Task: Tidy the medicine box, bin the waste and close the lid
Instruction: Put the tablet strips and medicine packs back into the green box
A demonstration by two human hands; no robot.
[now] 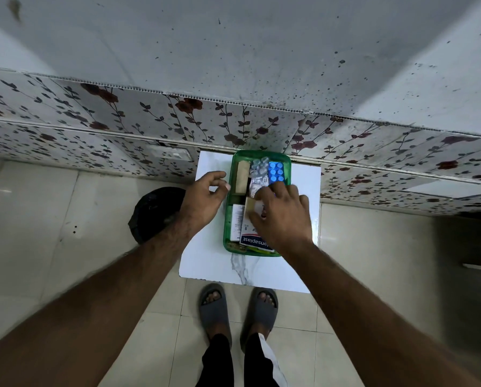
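A green medicine box [229,219] stands open on a small white marble-look table [261,270]. It holds a beige bandage roll [242,177], silver blister strips [257,174], a blue pill strip [276,171], a white carton [237,222] and a plaster box [254,238]. My right hand [282,216] reaches into the box and pinches a small beige roll [251,204] in its middle. My left hand [205,198] hovers at the box's left rim, fingers curled and apart, holding nothing. No lid is visible.
A bin lined with a black bag [154,213] stands on the floor just left of the table. A floral-tiled wall [122,129] runs right behind the table. My feet in grey slides [237,311] stand at the table's near edge.
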